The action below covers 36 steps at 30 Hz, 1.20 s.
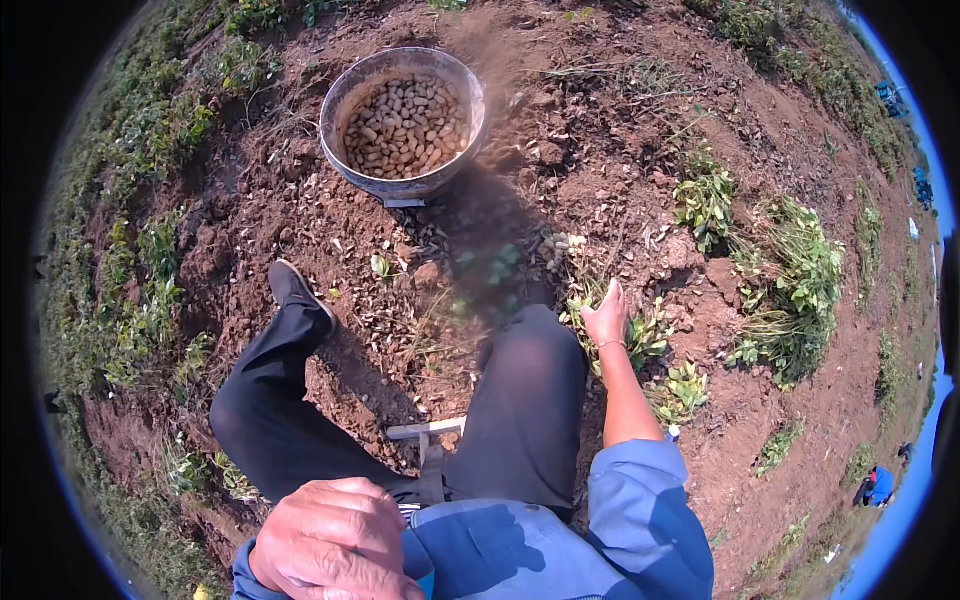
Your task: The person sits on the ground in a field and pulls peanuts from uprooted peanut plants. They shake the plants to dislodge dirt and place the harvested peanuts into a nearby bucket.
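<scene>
My right hand (pixel 606 316) reaches down beside my knee to an uprooted peanut plant (pixel 649 330), its thumb apart from the fingers. Whether it grips the stems or only touches them is unclear. Just beyond the fingertips lies a small cluster of peanut pods (pixel 559 247) on the soil. My left hand (pixel 337 536) is raised close before my chest with the fingers curled; its palm side is hidden. Farther ahead stands a worn, dirty bucket (pixel 330 154), partly filled with unshelled peanuts (pixel 409 124).
A heap of pulled peanut plants (pixel 795 292) lies to the right, with a smaller leafy bunch (pixel 705 202) nearby. Green rows (pixel 157 247) run along the left. A wooden frame piece (pixel 427 429) shows between my legs. A person (pixel 877 487) is far off at right.
</scene>
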Available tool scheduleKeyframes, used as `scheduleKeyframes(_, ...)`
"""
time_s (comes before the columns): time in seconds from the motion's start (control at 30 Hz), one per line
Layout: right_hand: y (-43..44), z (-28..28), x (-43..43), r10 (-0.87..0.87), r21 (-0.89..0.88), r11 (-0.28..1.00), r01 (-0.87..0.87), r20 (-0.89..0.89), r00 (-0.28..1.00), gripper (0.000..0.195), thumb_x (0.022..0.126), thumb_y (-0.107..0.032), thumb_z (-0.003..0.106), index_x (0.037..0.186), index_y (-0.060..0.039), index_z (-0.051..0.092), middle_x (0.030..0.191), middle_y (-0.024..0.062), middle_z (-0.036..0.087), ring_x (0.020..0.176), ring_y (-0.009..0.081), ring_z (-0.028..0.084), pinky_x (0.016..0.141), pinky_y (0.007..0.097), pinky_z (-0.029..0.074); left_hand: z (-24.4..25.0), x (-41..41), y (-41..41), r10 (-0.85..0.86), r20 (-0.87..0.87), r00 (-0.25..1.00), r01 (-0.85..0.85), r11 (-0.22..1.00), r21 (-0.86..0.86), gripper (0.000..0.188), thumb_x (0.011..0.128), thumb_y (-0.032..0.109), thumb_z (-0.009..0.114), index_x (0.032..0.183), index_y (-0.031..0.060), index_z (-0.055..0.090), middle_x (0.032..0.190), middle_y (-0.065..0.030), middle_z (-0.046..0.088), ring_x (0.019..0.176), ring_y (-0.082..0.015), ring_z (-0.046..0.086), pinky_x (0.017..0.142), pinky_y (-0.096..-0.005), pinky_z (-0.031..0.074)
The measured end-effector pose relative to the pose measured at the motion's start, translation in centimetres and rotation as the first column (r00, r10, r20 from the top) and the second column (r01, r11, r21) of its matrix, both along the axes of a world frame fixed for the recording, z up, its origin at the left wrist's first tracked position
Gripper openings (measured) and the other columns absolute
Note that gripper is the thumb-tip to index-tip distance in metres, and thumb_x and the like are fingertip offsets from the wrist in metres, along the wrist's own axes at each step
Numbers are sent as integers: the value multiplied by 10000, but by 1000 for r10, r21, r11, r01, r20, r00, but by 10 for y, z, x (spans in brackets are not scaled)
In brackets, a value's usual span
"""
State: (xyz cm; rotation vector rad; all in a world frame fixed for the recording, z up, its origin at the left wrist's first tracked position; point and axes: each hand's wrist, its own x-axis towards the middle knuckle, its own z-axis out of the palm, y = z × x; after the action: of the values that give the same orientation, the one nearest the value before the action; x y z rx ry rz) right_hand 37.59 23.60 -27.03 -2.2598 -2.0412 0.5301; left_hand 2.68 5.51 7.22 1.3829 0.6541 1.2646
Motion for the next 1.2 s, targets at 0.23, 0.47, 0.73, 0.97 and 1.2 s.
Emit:
scheduleKeyframes(0.23,1,-10,-22,-59,-414,906,86,78,995,380,691,-282,685,1025,-114,617,993,138,651,957,310,616,824,400,468,-63,1,-12,383,-251,889,-453,656,-604,203,802,96,697,920,-15,574,848,-60,581,738,-106,569,678,-237,473)
scheduleKeyframes(0.47,63,116,20,-131,-27,988,149,-649,749,137,756,-69,632,872,3,618,715,-6,587,636,46,490,586,211,408,-83,-8,-16,405,-231,884,-454,636,-624,212,854,139,650,992,14,548,848,-1,563,736,-69,547,676,-201,455)
scheduleKeyframes(0.73,29,283,-27,270,334,942,-14,-734,623,124,815,-35,645,930,-21,599,742,-53,530,648,25,439,568,182,367,-96,-12,-12,353,-265,897,-440,664,-605,250,878,178,621,1047,11,544,860,11,572,769,-70,530,705,-210,449)
scheduleKeyframes(0.97,-78,309,-151,679,478,733,-483,-563,472,150,758,-89,632,890,-52,571,776,84,566,780,295,560,788,401,391,-109,17,33,486,99,868,-368,765,-529,877,795,549,610,1383,3,258,1320,-155,438,1254,-242,383,1050,-377,275)
scheduleKeyframes(1.2,-178,256,-204,654,274,648,-711,-678,335,376,795,-211,660,1098,-37,522,966,144,566,894,300,563,838,384,421,-155,-31,-5,835,75,546,-592,447,-671,462,786,55,645,1199,25,439,1061,-86,569,902,-195,587,801,-343,505)
